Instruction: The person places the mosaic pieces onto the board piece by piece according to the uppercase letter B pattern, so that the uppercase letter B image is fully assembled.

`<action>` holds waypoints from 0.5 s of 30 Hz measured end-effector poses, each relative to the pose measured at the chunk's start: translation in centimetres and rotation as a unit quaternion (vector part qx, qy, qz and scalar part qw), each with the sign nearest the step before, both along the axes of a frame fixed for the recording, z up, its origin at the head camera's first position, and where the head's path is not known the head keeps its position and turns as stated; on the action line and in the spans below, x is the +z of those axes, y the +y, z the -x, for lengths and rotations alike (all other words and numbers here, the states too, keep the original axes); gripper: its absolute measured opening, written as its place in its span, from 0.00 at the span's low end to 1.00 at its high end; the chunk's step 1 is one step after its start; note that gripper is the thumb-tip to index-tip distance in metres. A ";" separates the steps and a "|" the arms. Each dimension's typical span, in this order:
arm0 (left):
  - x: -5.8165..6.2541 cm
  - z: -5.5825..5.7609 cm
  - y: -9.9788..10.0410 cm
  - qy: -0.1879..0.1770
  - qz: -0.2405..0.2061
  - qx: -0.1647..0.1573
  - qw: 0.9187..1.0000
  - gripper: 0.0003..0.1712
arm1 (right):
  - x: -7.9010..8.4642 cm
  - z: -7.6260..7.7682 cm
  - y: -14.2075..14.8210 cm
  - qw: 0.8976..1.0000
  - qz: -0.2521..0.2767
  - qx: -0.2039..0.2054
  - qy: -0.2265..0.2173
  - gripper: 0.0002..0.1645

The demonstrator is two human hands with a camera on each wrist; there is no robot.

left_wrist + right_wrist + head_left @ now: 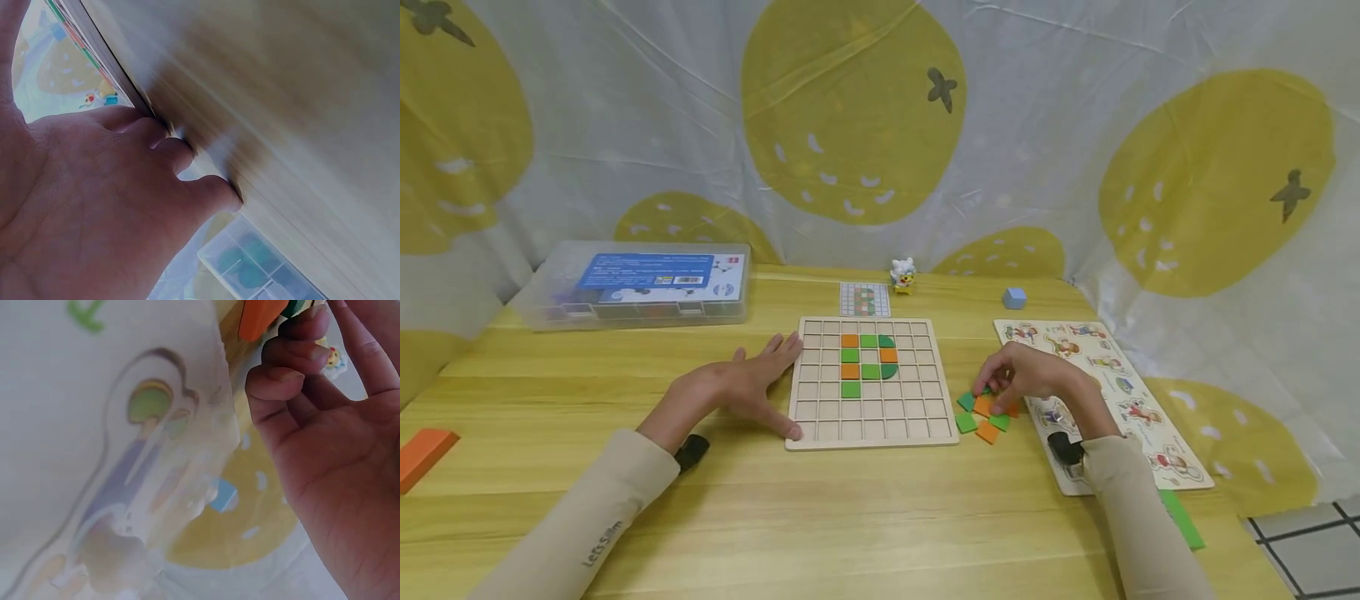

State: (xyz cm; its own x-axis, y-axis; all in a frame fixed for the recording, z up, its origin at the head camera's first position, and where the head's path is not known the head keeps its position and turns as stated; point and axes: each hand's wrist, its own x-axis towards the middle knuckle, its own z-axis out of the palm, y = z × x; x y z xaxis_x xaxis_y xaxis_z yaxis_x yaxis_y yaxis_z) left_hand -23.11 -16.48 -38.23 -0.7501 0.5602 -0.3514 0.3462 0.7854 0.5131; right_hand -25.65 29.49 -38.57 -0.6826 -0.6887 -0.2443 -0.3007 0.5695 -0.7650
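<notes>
Left hand (754,387) spread against gridded board (868,419); right hand (1030,372), fingers curled at loose tiles (982,406), grip unclear. Probably tile-picking; next needs one separated.

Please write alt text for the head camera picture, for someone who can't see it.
A person's left hand touches a wooden grid board bearing green and orange tiles in a P shape; the right hand is at loose tiles beside it. Beyond are a pattern card and figurine.
</notes>
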 end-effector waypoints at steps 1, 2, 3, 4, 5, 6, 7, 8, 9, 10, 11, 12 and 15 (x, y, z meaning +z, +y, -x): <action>0.0 0.0 0.0 0.000 -0.001 0.000 1.000 0.82 | 0.0 0.0 0.0 1.000 -0.004 -0.002 0.001 0.14; 0.0 0.0 0.0 -0.001 -0.001 0.000 1.000 0.82 | -0.1 0.0 -0.1 1.000 -0.006 -0.005 0.000 0.13; 0.0 0.0 0.0 -0.002 -0.002 0.000 1.000 0.82 | -0.1 0.0 -0.2 1.000 -0.008 -0.008 -0.001 0.13; 0.0 0.0 -0.1 -0.002 -0.003 0.000 1.000 0.82 | -0.1 0.0 -0.3 1.000 -0.012 -0.010 0.000 0.12; 0.0 0.1 -0.1 -0.002 -0.003 0.000 1.000 0.82 | -0.1 0.0 -0.5 1.000 -0.016 -0.013 0.000 0.12; 0.1 0.1 -0.1 -0.001 -0.003 -0.001 1.000 0.82 | -0.1 -0.1 -0.6 1.000 -0.022 -0.017 0.003 0.12; 0.1 0.1 -0.1 0.000 -0.003 -0.002 1.000 0.82 | -0.1 -0.1 -0.7 1.000 -0.024 -0.017 0.006 0.12; 0.1 0.1 -0.1 0.000 -0.003 -0.002 1.000 0.82 | 0.0 -0.1 -0.8 0.999 -0.025 -0.020 0.007 0.12; 0.1 0.1 -0.1 0.000 -0.003 -0.003 1.000 0.82 | -0.1 -0.1 -0.9 0.999 -0.028 -0.022 0.011 0.12; 0.1 0.1 -0.1 0.001 -0.002 -0.004 1.000 0.82 | -0.1 -0.2 -0.9 0.999 -0.031 -0.023 0.013 0.12; 0.0 0.1 -0.1 0.001 -0.002 -0.004 1.000 0.82 | -0.1 -0.2 -0.9 0.999 -0.033 -0.025 0.016 0.12; 0.0 0.1 -0.1 0.000 -0.003 -0.004 1.000 0.82 | -0.2 -0.2 -0.9 0.999 -0.032 -0.025 0.018 0.12; 0.0 0.1 0.0 -0.003 -0.005 -0.003 1.000 0.82 | -0.3 -0.4 -0.8 0.999 -0.037 -0.029 0.023 0.11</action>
